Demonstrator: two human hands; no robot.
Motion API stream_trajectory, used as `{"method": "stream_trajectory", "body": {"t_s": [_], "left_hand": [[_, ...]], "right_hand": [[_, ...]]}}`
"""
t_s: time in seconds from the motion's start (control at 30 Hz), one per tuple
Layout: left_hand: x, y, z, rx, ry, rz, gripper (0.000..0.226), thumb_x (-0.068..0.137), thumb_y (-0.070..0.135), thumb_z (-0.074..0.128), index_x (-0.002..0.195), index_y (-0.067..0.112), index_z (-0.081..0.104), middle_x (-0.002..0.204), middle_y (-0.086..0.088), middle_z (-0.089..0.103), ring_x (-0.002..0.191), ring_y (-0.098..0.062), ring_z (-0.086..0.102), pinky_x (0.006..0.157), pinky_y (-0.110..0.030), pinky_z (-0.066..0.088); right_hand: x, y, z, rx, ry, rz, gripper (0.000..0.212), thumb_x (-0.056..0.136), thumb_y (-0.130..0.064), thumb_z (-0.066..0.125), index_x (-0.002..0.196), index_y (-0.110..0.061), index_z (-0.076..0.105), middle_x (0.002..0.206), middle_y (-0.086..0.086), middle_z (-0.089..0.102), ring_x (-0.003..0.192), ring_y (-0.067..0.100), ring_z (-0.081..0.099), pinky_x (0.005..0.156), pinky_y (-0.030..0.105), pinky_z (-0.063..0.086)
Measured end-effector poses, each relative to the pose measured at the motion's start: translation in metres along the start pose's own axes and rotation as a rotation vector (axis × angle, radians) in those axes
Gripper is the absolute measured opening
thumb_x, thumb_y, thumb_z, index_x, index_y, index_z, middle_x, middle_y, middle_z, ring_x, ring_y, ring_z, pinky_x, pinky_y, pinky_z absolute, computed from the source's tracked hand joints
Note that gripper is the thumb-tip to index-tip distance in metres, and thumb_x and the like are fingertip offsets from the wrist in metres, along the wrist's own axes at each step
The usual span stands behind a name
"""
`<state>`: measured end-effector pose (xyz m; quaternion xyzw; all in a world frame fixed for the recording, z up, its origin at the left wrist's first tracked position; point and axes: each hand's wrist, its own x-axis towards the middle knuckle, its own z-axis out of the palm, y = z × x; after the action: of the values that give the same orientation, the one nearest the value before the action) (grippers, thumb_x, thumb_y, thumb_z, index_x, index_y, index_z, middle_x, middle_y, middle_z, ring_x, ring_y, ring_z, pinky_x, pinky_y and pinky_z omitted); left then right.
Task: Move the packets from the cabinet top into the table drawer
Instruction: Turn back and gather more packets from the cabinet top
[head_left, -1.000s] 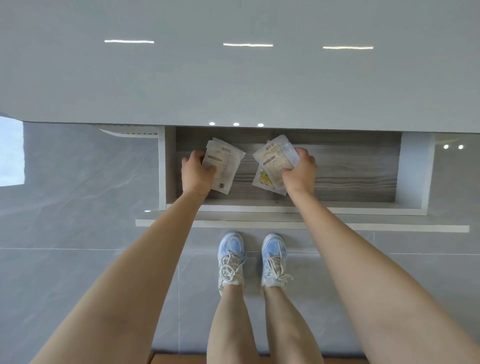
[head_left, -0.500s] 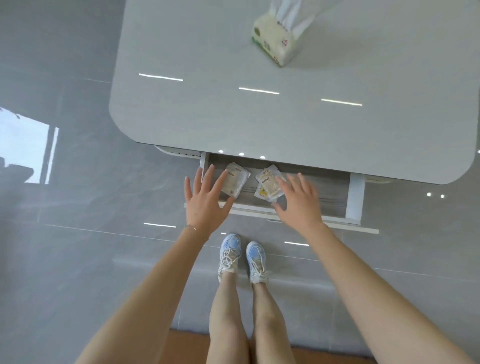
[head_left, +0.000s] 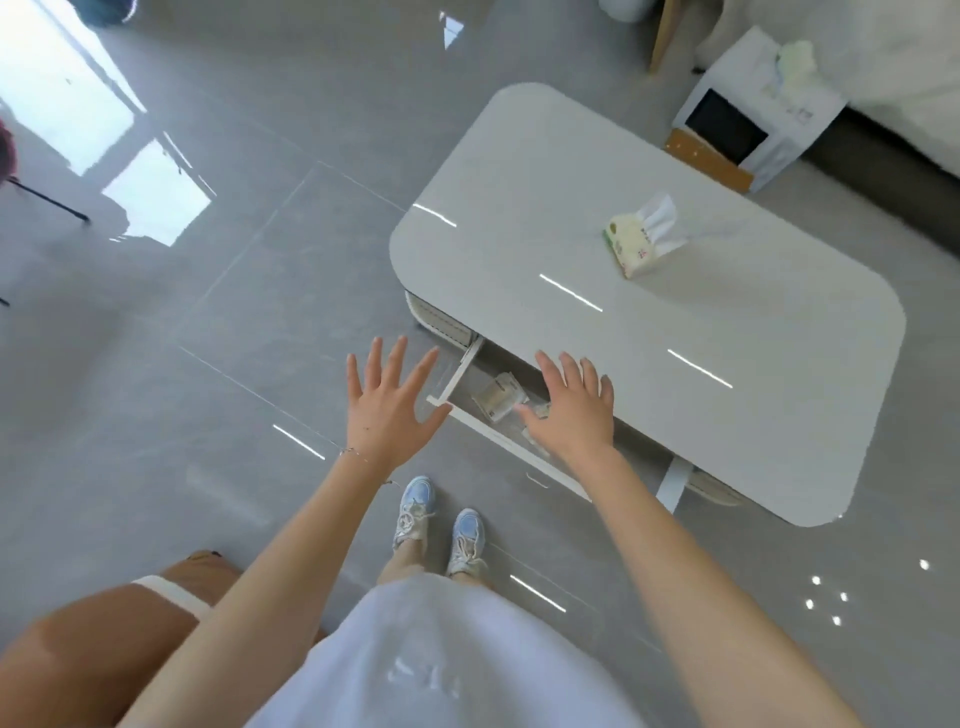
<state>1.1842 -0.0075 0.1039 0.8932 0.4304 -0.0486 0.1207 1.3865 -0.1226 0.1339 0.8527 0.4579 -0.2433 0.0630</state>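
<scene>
The white table's drawer (head_left: 454, 382) stands pulled out under the tabletop (head_left: 649, 332). A pale packet (head_left: 497, 397) lies flat inside it near the left wall; another packet (head_left: 540, 410) peeks out beside my right thumb, mostly hidden. My right hand (head_left: 571, 410) hovers above the drawer with fingers spread and nothing in it. My left hand (head_left: 387, 402) is raised over the floor just left of the drawer's corner, also spread and empty.
A tissue pack (head_left: 644, 236) sits on the tabletop. A white box with a dark panel (head_left: 748, 111) stands on the floor beyond the table. An orange-brown seat (head_left: 93, 634) is at my lower left. My shoes (head_left: 441, 525) stand on grey tiles before the drawer.
Both hands let go of the packets, which stay in the drawer, then lifted up and away with fingers spread. The view has pulled back and turned left.
</scene>
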Motion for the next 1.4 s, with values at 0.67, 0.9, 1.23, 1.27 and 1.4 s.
{"method": "stream_trajectory", "body": {"t_s": [0.67,0.9,1.23,1.27,1.4], "left_hand": [[-0.134,-0.369,-0.053,-0.15,0.122,-0.722,0.077,0.078,0.068,0.022,0.146,0.033,0.031,0.154,-0.01,0.029,0.144,-0.037,0.017,0.114,-0.057,0.006],[-0.182,-0.477,-0.064,-0.222,0.21,-1.009,0.073,0.087,0.061,0.046,0.149,0.037,0.016,0.159,-0.005,0.015,0.147,-0.032,0.006,0.115,-0.052,-0.003],[-0.244,-0.576,-0.061,-0.352,0.304,-1.46,0.075,0.086,0.065,0.044,0.149,0.038,0.013,0.159,-0.004,0.013,0.147,-0.029,0.005,0.116,-0.052,-0.001],[-0.251,-0.583,-0.061,-0.36,0.314,-1.511,0.075,0.086,0.065,0.044,0.149,0.038,0.015,0.159,-0.005,0.014,0.147,-0.03,0.006,0.116,-0.053,0.0],[-0.281,-0.604,-0.059,-0.394,0.341,-1.699,0.076,0.084,0.066,0.039,0.15,0.035,0.019,0.158,-0.008,0.016,0.147,-0.03,0.009,0.115,-0.055,0.001]], "right_hand": [[0.058,-0.458,0.018,-0.299,-0.085,-0.608,0.076,0.09,-0.056,0.046,0.152,-0.031,0.009,0.159,0.006,0.015,0.147,0.027,0.008,0.118,0.048,0.008],[0.051,-0.607,0.037,-0.4,-0.118,-0.828,0.075,0.091,-0.056,0.045,0.152,-0.032,0.009,0.159,0.005,0.013,0.147,0.027,0.006,0.118,0.049,0.006],[0.043,-0.794,0.065,-0.583,-0.17,-1.223,0.075,0.09,-0.058,0.045,0.152,-0.032,0.01,0.159,0.005,0.014,0.147,0.028,0.009,0.117,0.044,0.013],[0.04,-0.813,0.068,-0.612,-0.177,-1.268,0.076,0.09,-0.059,0.044,0.152,-0.033,0.009,0.159,0.004,0.014,0.147,0.028,0.008,0.118,0.045,0.013],[0.02,-0.879,0.081,-0.708,-0.202,-1.464,0.076,0.09,-0.06,0.044,0.152,-0.033,0.008,0.16,0.004,0.013,0.147,0.028,0.007,0.118,0.045,0.012]]}}
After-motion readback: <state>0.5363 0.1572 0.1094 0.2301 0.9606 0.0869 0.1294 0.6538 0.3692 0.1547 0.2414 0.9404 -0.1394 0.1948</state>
